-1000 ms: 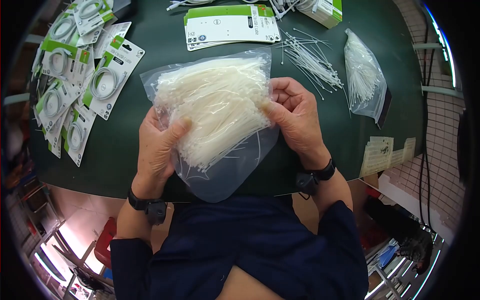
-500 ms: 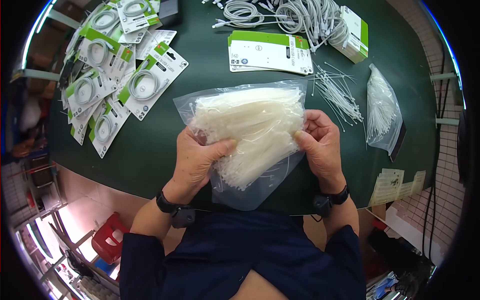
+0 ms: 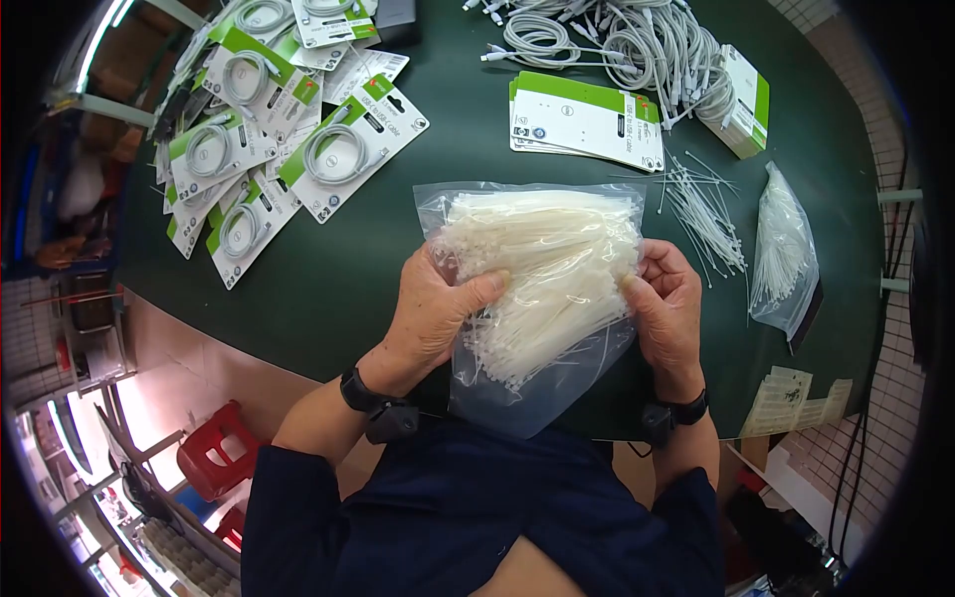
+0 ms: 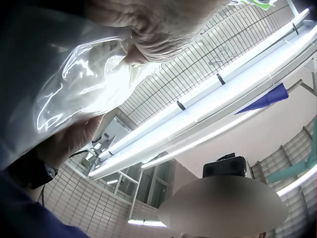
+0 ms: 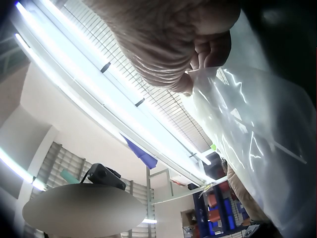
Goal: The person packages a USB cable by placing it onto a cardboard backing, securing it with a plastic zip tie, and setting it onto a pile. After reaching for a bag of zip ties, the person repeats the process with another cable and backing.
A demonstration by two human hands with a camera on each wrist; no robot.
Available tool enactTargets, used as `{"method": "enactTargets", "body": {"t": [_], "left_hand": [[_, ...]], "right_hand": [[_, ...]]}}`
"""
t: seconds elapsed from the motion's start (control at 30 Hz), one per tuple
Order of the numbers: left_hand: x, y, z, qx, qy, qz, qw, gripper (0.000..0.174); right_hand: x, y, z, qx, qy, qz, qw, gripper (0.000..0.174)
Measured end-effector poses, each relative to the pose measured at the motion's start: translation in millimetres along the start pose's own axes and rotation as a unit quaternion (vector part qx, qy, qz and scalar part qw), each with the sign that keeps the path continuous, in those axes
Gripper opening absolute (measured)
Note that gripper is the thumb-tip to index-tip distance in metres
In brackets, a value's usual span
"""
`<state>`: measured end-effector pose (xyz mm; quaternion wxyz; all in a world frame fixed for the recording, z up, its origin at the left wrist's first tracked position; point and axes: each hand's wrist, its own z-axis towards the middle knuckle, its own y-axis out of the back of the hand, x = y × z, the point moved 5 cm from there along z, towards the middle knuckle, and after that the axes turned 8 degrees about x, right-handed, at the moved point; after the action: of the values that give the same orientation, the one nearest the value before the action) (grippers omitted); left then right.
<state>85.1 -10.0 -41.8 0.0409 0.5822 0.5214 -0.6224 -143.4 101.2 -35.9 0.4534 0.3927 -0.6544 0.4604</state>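
Note:
A clear plastic bag (image 3: 552, 274) packed with white cable ties is held between both hands above the near part of the table. My left hand (image 3: 430, 310) grips its left side, thumb on top and the other fingers mostly hidden beneath. On the right side, my right hand (image 3: 668, 310) pinches the bag's edge between thumb and curled fingers. The lower end of the plastic hangs slack toward the body. Both wrist views show the shiny bag (image 4: 84, 84) close up. To the right of it, loose cable ties (image 3: 704, 219) lie in a pile.
Carded USB-C cables (image 3: 343, 154) are heaped at the left. Behind the bag sit a stack of printed cards (image 3: 582, 114), a heap of grey-white cables (image 3: 657, 50) and a green-white box (image 3: 746, 104). A smaller bag of ties (image 3: 784, 254) lies at the right.
The head view has shifted, so the table, hands and bag appear further right and a little lower. Both hands keep their hold on the bag, which has tilted slightly.

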Motion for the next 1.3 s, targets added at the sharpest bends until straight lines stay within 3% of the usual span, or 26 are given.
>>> {"method": "enactTargets", "body": {"t": [0.27,0.33,0.43,0.5,0.63,0.83,1.0,1.23,1.3], "left_hand": [[4,3,0,-0.018,0.0,0.026,1.0,0.056],[1,-1,-2,-0.024,0.011,0.051,0.998,0.057],[2,-7,4,0.004,-0.014,0.072,0.997,0.056],[1,-7,0,0.001,-0.033,0.104,0.994,0.056],[-1,-7,-6,-0.023,-0.068,0.16,0.985,0.056],[1,-2,-8,-0.036,-0.051,0.193,0.979,0.058],[-7,-2,-4,-0.008,-0.035,0.173,0.984,0.06],[-1,-8,-9,0.042,-0.028,0.118,0.992,0.066],[1,-16,-13,0.069,0.061,0.139,0.986,0.068]], "right_hand": [[-14,7,0,-0.007,-0.016,0.003,1.0,0.032],[-6,-5,0,0.027,-0.018,0.045,0.998,0.034],[-6,1,1,0.03,-0.046,-0.065,0.996,0.044],[2,-15,-2,0.092,0.009,0.009,0.996,0.059],[8,-20,-4,0.105,0.003,-0.017,0.994,0.07],[5,-19,-5,0.063,0.009,-0.054,0.997,0.069],[13,-20,-8,0.055,0.068,-0.086,0.992,0.063],[17,-14,-12,0.039,0.077,-0.073,0.994,0.056],[22,-13,-13,0.03,0.075,-0.106,0.991,0.053]]}}
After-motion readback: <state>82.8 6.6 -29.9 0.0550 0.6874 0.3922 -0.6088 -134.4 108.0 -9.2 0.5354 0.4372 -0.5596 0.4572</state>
